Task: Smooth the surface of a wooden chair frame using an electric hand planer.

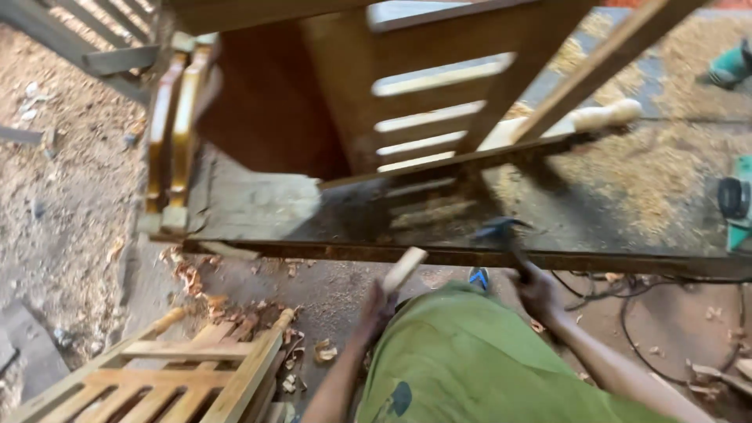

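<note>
The surface (258, 205) is a worn, dusty workbench with a rusty metal rail along its near edge, and it is strewn with sawdust that piles up thicker toward the far right. The person in the green shirt (470, 360) stands at the near side. Their left hand (378, 304) is closed around a short pale wooden piece (403, 269) that points up toward the rail, held just below the edge of the surface. Their right hand (539, 286) is wrapped around the handle of a hammer (501, 233), whose dark head sits over the near edge of the surface, blurred. A slatted wooden frame (439, 102) stands upright on the far side of the surface, with a pale turned leg (603, 116) lying behind it to the right. At the left edge, two curved varnished wooden pieces (174, 133) lean side by side. A green power tool (736, 202) rests at the far right. On the floor near left lies another slatted wooden frame (180, 376) among curled shavings (196, 282), and dark cables (627, 313) trail under the surface on the right.
</note>
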